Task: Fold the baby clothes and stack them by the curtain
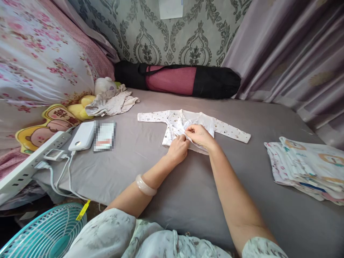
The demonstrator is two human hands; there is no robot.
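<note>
A small white baby shirt [172, 120] with a fine print lies spread on the grey sheet, sleeves stretched out to both sides. Over its front, my left hand [178, 148] is closed, the fingertips pinching the cloth near the middle. My right hand [199, 136] is also closed, thumb and forefinger pinching the shirt's fabric just above and beside the left fingers. The two hands nearly touch. Whether they pinch a tie or the front panel's edge is too small to tell.
Folded baby clothes [309, 168] are stacked at the right. On the left are a power bank [82, 136], a power strip [34, 165], a crumpled cloth [114, 102] and plush toys [80, 107]. A black and pink bag [172, 79] lies along the wall; a fan [48, 233] stands lower left.
</note>
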